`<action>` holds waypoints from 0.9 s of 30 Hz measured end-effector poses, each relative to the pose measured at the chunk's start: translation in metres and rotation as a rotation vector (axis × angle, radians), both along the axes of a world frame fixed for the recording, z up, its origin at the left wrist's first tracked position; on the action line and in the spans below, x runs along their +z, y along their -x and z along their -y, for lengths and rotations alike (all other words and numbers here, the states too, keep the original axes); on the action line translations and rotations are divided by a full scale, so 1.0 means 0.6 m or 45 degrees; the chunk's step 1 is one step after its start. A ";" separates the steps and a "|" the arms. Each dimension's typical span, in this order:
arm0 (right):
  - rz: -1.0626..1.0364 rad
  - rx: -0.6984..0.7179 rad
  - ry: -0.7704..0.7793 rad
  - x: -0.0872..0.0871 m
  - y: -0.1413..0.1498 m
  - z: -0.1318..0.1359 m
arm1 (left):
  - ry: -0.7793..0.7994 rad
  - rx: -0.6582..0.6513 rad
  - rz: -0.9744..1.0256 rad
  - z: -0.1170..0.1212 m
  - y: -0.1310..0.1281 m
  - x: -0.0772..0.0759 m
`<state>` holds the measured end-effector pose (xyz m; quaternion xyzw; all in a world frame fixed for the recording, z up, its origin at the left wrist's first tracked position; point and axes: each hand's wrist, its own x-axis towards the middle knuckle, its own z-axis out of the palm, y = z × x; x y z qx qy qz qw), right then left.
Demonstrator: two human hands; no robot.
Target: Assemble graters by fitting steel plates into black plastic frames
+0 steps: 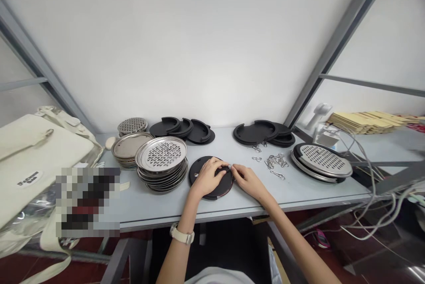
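While the flat black round plastic disc (221, 189) is covered by the left hand (210, 177), thumb and fingers apart, a small silver metal piece (229, 166) at its edge appears pinched by the right hand (247, 180). The disc is best pressed firmly, the piece gripped squarely. Rightward of the right hand, a perforated round silver plate (327, 160) is seated in a black rimmed holder (296, 153); the contents of the cream bag (46, 151), far left of the left hand, cannot be told.
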<state>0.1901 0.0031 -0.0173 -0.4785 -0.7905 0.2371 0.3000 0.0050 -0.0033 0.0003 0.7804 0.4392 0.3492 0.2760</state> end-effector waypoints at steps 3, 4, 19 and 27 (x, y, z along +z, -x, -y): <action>0.004 0.005 0.005 0.001 0.000 0.000 | -0.005 0.000 0.003 0.000 0.000 -0.001; 0.001 0.007 0.005 0.002 0.001 0.000 | -0.007 0.000 0.005 0.000 0.000 -0.001; -0.016 0.024 0.009 0.001 0.001 -0.001 | -0.012 -0.018 0.041 -0.001 0.002 -0.002; -0.021 0.029 0.006 0.002 0.000 -0.001 | -0.020 -0.029 0.054 -0.003 0.002 -0.008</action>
